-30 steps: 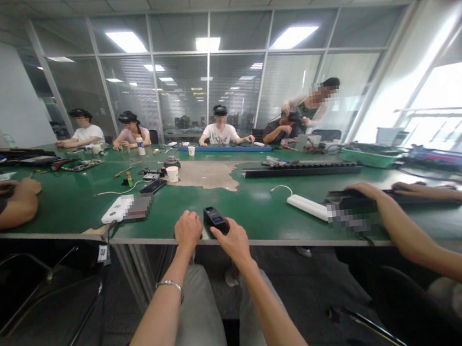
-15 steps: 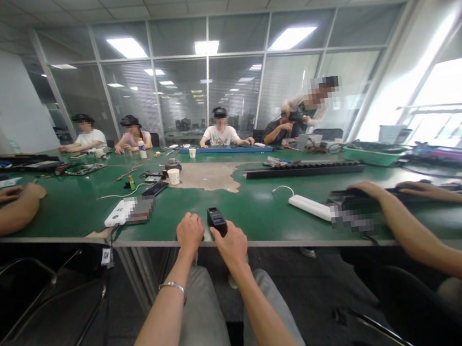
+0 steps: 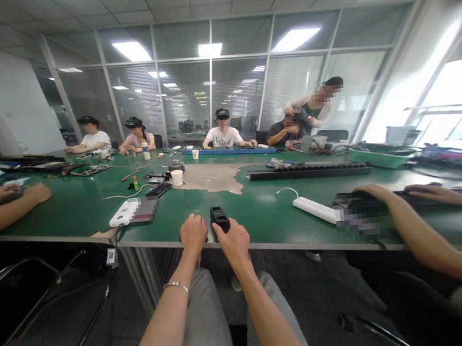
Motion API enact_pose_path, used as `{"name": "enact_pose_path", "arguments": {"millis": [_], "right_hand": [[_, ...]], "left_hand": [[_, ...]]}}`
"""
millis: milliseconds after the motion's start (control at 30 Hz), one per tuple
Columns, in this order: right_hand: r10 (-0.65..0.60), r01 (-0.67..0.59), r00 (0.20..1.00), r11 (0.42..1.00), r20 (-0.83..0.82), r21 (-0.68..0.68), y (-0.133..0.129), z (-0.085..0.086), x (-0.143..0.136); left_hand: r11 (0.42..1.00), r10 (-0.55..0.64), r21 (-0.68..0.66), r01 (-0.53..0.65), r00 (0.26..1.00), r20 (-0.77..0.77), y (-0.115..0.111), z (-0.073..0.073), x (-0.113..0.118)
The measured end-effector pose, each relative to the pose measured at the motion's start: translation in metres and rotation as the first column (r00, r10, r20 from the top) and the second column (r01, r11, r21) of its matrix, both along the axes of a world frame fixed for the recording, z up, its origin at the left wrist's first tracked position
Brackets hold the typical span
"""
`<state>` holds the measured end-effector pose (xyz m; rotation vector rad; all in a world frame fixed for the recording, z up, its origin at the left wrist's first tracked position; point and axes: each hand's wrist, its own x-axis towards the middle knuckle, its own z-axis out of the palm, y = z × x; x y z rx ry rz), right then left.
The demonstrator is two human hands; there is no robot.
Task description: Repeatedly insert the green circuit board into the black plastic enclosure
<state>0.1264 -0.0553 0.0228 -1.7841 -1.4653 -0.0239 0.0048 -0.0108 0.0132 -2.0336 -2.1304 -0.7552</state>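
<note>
My right hand (image 3: 234,241) is wrapped round the lower end of a small black device (image 3: 220,218), which stands tilted at the near edge of the green table (image 3: 261,222). Just left of the device, my left hand (image 3: 194,233) rests on the table edge with its fingers curled in. Whether anything lies under those fingers is hidden. The two hands are a short gap apart.
Left of my hands lie a white power bank (image 3: 125,212) and a dark phone (image 3: 159,190), with a paper cup (image 3: 177,178) behind. A white power strip (image 3: 315,210) lies right, near another person's arms (image 3: 410,231). Further back is a long black rail (image 3: 309,172).
The whole view has shifted slightly, so things sit a little further right and lower. My right hand still holds the black device. At the far left, another person's hands have moved slightly.
</note>
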Motion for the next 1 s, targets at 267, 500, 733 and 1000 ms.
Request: {"name": "enact_pose_path", "arguments": {"millis": [267, 500, 733, 1000], "right_hand": [[0.031, -0.015, 0.994, 0.989, -0.102, 0.147, 0.007, 0.031, 0.021], [-0.047, 0.070, 0.982, 0.990, -0.181, 0.124, 0.008, 0.004, 0.055], [-0.103, 0.114, 0.985, 0.990, -0.142, 0.077, 0.015, -0.022, 0.066], [-0.103, 0.105, 0.993, 0.993, -0.052, 0.050, 0.017, -0.035, 0.064]], "left_hand": [[1.000, -0.003, 0.002, 0.003, 1.000, 0.004, -0.001, -0.001, 0.000], [1.000, -0.005, 0.013, 0.005, 1.000, -0.001, 0.002, -0.004, 0.000], [1.000, -0.018, 0.025, 0.018, 1.000, -0.012, 0.004, -0.008, -0.001], [0.999, -0.022, 0.032, 0.022, 1.000, -0.012, 0.005, -0.008, -0.001]]}}
